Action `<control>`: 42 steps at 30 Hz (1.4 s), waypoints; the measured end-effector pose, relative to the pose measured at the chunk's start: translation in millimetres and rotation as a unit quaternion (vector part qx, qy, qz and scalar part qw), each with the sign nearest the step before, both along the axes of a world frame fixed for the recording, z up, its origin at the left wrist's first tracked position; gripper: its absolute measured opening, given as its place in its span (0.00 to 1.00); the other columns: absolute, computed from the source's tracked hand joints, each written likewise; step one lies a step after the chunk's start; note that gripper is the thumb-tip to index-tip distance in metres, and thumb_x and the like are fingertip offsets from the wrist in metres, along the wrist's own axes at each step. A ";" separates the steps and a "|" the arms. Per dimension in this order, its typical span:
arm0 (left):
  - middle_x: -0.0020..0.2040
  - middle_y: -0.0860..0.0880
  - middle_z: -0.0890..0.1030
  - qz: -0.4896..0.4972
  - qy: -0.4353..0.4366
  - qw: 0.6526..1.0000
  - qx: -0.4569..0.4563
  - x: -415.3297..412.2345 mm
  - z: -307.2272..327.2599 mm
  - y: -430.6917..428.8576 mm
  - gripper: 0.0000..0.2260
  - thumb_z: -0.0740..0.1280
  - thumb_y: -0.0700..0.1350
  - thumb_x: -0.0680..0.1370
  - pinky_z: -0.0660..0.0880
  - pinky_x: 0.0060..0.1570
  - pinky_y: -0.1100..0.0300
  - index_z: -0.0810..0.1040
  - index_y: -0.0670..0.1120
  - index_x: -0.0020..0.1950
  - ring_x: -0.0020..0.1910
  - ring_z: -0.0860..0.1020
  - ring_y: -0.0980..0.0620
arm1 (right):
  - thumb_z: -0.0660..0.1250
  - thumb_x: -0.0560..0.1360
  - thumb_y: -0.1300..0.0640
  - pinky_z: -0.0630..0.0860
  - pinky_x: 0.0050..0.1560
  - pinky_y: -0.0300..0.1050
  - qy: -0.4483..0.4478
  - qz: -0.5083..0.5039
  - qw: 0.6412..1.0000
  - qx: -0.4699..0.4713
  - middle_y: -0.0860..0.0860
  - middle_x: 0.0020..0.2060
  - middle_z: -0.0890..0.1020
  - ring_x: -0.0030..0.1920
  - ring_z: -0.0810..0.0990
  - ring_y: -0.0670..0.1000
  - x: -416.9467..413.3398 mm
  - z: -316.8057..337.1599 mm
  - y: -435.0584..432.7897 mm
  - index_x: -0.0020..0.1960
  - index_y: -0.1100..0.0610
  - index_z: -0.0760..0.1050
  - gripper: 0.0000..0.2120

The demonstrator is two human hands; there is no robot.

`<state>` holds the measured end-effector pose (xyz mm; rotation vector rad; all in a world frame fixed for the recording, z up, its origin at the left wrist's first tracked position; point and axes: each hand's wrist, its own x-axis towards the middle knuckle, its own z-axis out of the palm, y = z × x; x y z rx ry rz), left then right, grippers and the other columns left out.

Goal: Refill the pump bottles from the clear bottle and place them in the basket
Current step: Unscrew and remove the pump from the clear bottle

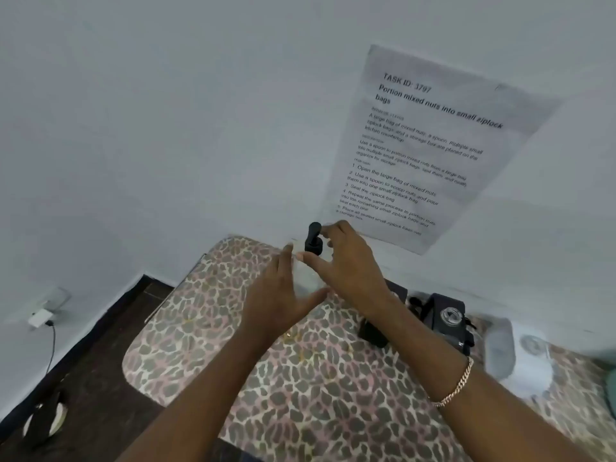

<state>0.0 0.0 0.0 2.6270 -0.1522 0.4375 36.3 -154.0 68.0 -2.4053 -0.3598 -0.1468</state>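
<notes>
A pump bottle with a black pump head [313,236] and a pale translucent body [308,273] stands at the far edge of the leopard-print table [300,395], against the wall. My right hand [350,265] reaches over from the right; its curled fingers pinch the pump head, and the thumb points at the collar. My left hand [283,295] lies against the bottle's left side with straight fingers, thumb spread in front of the body. A blurred clear bottle [498,351] is at the right, partly behind my right forearm.
Black items sit right of my right wrist: a dark block [373,331] and a black device with a round glass top [448,316]. A white object [533,365] and a teal edge [611,388] are at the far right. A printed sheet [426,145] hangs on the wall.
</notes>
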 end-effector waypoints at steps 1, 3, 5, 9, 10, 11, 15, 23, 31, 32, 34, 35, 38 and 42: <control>0.73 0.41 0.77 0.008 -0.010 1.000 -0.015 1.7 -5.5 -2.7 0.48 0.68 0.74 0.74 0.82 0.52 0.48 0.63 0.40 0.81 0.63 0.82 0.41 | 0.72 0.76 0.39 0.75 0.57 0.42 -0.013 0.000 1.000 0.009 0.48 0.60 0.77 0.58 0.78 0.47 1.8 -3.0 0.3 0.68 0.56 0.75 0.27; 0.66 0.41 0.81 0.028 -0.027 0.998 -0.040 3.7 -13.7 -9.1 0.44 0.71 0.70 0.75 0.80 0.45 0.52 0.66 0.40 0.78 0.54 0.85 0.41 | 0.72 0.77 0.41 0.73 0.53 0.40 -0.034 -0.001 0.999 0.003 0.47 0.53 0.77 0.52 0.77 0.46 3.9 -6.4 -0.5 0.62 0.56 0.78 0.22; 0.54 0.44 0.84 0.048 -0.040 0.996 -0.058 4.8 -16.0 -16.3 0.39 0.74 0.67 0.75 0.77 0.39 0.55 0.69 0.42 0.75 0.46 0.85 0.43 | 0.73 0.76 0.42 0.69 0.48 0.39 -0.054 -0.001 0.998 0.007 0.46 0.47 0.76 0.47 0.75 0.46 6.5 -9.4 -0.5 0.56 0.55 0.79 0.18; 0.41 0.50 0.76 0.090 -0.040 0.988 -0.118 5.9 -22.1 -27.5 0.32 0.75 0.60 0.76 0.69 0.36 0.57 0.71 0.41 0.70 0.38 0.78 0.47 | 0.75 0.75 0.44 0.73 0.46 0.45 -0.063 0.006 0.998 0.012 0.48 0.45 0.78 0.45 0.77 0.49 10.1 -13.6 -1.5 0.50 0.56 0.79 0.16; 0.40 0.50 0.75 0.095 -0.044 0.986 -0.130 6.6 -23.2 -28.7 0.31 0.76 0.59 0.76 0.67 0.35 0.57 0.71 0.41 0.69 0.38 0.77 0.47 | 0.75 0.74 0.44 0.75 0.47 0.46 -0.067 0.007 0.998 0.019 0.49 0.45 0.79 0.46 0.78 0.50 10.2 -13.5 -1.9 0.50 0.56 0.80 0.16; 0.39 0.49 0.76 0.093 -0.054 0.984 -0.140 7.1 -24.7 -29.6 0.30 0.77 0.57 0.76 0.67 0.34 0.57 0.72 0.40 0.67 0.37 0.78 0.47 | 0.76 0.74 0.44 0.76 0.47 0.46 -0.071 0.009 0.997 0.027 0.49 0.44 0.79 0.45 0.79 0.49 9.6 -13.8 -1.9 0.50 0.57 0.81 0.16; 0.38 0.50 0.75 0.083 -0.070 0.982 -0.156 1.9 -27.0 -29.2 0.28 0.75 0.56 0.77 0.71 0.36 0.54 0.72 0.39 0.66 0.39 0.79 0.45 | 0.78 0.72 0.46 0.72 0.37 0.43 -0.073 0.016 0.996 0.053 0.46 0.34 0.78 0.35 0.76 0.46 2.1 -12.5 -3.8 0.39 0.56 0.78 0.15; 0.40 0.48 0.78 0.067 -0.106 0.980 -0.152 -62.8 -11.5 -27.0 0.27 0.74 0.59 0.76 0.73 0.40 0.53 0.74 0.41 0.63 0.41 0.79 0.45 | 0.78 0.71 0.45 0.74 0.40 0.44 -0.096 0.032 0.991 0.086 0.51 0.38 0.83 0.38 0.80 0.49 -57.8 -3.7 -11.8 0.43 0.57 0.81 0.16; 0.46 0.51 0.80 0.011 -0.112 0.979 -0.169 -129.0 5.3 -44.7 0.26 0.76 0.61 0.73 0.73 0.38 0.58 0.75 0.45 0.60 0.44 0.79 0.50 | 0.80 0.69 0.43 0.71 0.34 0.33 -0.122 0.004 0.988 0.093 0.45 0.34 0.81 0.34 0.75 0.41 -138.4 16.6 -43.9 0.43 0.56 0.81 0.17; 0.46 0.50 0.80 0.001 -0.110 0.979 -0.170 -136.3 4.9 -48.7 0.26 0.76 0.61 0.73 0.75 0.40 0.56 0.75 0.45 0.59 0.44 0.79 0.50 | 0.80 0.69 0.43 0.70 0.33 0.32 -0.123 -0.001 0.988 0.091 0.45 0.34 0.80 0.33 0.74 0.41 -148.2 17.0 -49.5 0.42 0.55 0.80 0.17; 0.44 0.50 0.80 -0.023 -0.104 0.980 -0.168 -149.0 1.9 -56.6 0.25 0.76 0.61 0.73 0.77 0.42 0.51 0.75 0.46 0.57 0.43 0.79 0.50 | 0.80 0.69 0.42 0.69 0.32 0.33 -0.124 -0.014 0.989 0.077 0.46 0.34 0.80 0.33 0.74 0.43 -166.7 15.5 -60.4 0.40 0.55 0.78 0.18; 0.44 0.50 0.80 -0.035 -0.100 0.980 -0.167 -155.0 -0.1 -60.7 0.24 0.77 0.61 0.73 0.78 0.42 0.50 0.74 0.46 0.56 0.43 0.79 0.50 | 0.79 0.69 0.41 0.69 0.32 0.34 -0.124 -0.021 0.990 0.070 0.47 0.34 0.80 0.32 0.73 0.43 -175.4 13.7 -65.6 0.40 0.55 0.77 0.19; 0.45 0.50 0.79 -0.070 -0.085 0.978 -0.175 -169.9 -7.6 -72.5 0.23 0.77 0.60 0.73 0.79 0.43 0.48 0.74 0.46 0.54 0.43 0.79 0.50 | 0.79 0.70 0.40 0.70 0.33 0.39 -0.122 -0.039 0.990 0.056 0.49 0.33 0.79 0.31 0.73 0.44 -197.5 7.2 -81.1 0.39 0.56 0.76 0.21; 0.44 0.52 0.80 -0.100 -0.076 0.974 -0.187 -183.8 -17.8 -87.2 0.23 0.76 0.61 0.73 0.79 0.43 0.46 0.74 0.48 0.57 0.43 0.80 0.51 | 0.79 0.69 0.39 0.69 0.33 0.42 -0.128 -0.069 0.989 0.030 0.49 0.31 0.78 0.30 0.72 0.45 -217.8 0.2 -93.5 0.39 0.57 0.76 0.22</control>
